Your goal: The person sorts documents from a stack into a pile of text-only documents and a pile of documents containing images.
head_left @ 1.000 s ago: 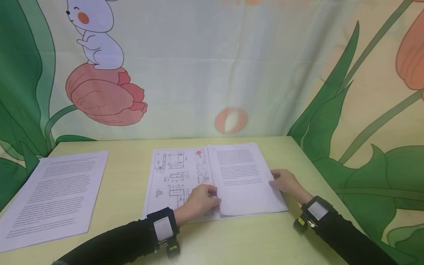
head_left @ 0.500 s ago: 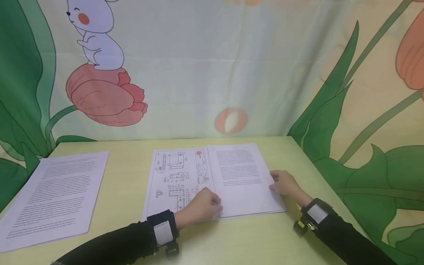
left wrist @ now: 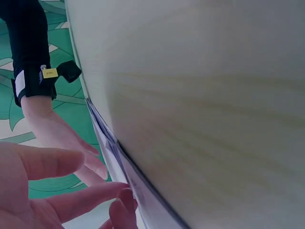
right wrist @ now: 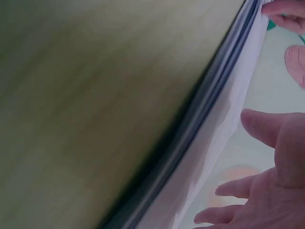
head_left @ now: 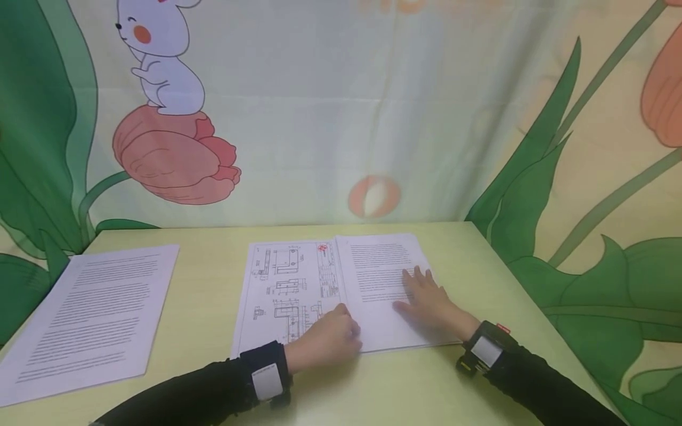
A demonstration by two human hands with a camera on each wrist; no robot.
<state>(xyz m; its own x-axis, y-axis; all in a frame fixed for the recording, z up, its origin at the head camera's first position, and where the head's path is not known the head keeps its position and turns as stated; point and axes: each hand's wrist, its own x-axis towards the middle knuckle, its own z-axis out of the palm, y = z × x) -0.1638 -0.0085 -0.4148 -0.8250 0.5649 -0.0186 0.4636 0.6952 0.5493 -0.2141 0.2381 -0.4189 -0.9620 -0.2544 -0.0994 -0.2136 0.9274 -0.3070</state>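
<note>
A stack of printed sheets lies spread like an open booklet, a technical drawing (head_left: 288, 284) on its left and a text page (head_left: 380, 319) on its right. Near the fold, at the lower edge, my left hand (head_left: 327, 337) touches the paper with its fingertips. The left wrist view shows that hand's thumb (left wrist: 52, 163) apart from its other fingers, which meet the page edge. My right hand (head_left: 428, 302) is spread over the text page, fingers apart. In the right wrist view its fingers (right wrist: 233, 187) look extended, with nothing gripped.
Another stack of printed sheets (head_left: 101, 313) lies at the table's left side. The pale yellow table (head_left: 208, 284) ends against a printed curtain (head_left: 298, 148) with flowers and a white animal. Both wrists wear black camera straps.
My right hand has left the right edge of the text page and moved left onto the page, spreading its fingers. My left hand has shifted slightly down along the fold, its thumb now apart.
</note>
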